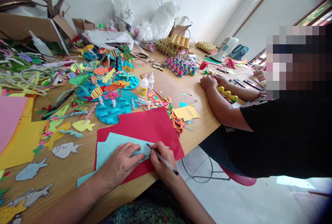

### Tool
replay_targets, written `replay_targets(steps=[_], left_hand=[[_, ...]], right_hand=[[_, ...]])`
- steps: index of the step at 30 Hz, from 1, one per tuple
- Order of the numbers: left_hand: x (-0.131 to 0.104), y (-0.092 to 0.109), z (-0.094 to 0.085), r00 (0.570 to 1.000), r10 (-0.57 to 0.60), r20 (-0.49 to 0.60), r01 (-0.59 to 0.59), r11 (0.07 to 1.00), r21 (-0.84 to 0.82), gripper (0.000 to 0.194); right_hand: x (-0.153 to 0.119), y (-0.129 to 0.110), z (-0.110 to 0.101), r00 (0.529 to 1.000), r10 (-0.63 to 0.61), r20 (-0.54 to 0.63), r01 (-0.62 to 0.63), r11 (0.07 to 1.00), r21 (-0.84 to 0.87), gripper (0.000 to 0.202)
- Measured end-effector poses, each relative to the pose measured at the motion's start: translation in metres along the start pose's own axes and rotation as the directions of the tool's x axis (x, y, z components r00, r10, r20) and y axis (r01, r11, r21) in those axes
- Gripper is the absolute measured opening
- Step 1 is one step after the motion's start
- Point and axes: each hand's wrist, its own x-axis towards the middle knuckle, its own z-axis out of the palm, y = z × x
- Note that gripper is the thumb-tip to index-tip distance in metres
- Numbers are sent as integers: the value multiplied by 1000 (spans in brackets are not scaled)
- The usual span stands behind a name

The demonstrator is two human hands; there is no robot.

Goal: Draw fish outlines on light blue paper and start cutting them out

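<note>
My right hand [163,160] grips a pen [166,162] with a clear barrel and a black end, its tip on a light blue sheet of paper [111,144]. My left hand [123,161] rests on the same sheet, thumb and fingers apart, pressing it down close to the pen tip. A drawn outline shows on the sheet left of my left hand. Whatever is under my fingers is hidden. Beneath the blue sheet lies a larger red sheet [145,122]. Grey fish cutouts [66,150] and a yellow paper fish [83,125] lie to the left.
Blue bases [112,109] with colourful paper fish stand beyond the sheets, beside glue bottles [144,85]. Orange-handled scissors [177,125] lie among paper scraps. At right, a co-worker's hands [209,81] touch a yellow egg-carton strip [227,94]. Egg trays [175,44] are stacked behind.
</note>
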Motion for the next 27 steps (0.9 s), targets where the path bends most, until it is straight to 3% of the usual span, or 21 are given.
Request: replay_targets(steps=[27], left_hand=[[0, 0, -1, 1000, -4, -17, 4, 1000, 15, 22]], right_hand=[[0, 0, -1, 1000, 13, -11, -13, 1000, -15, 11]])
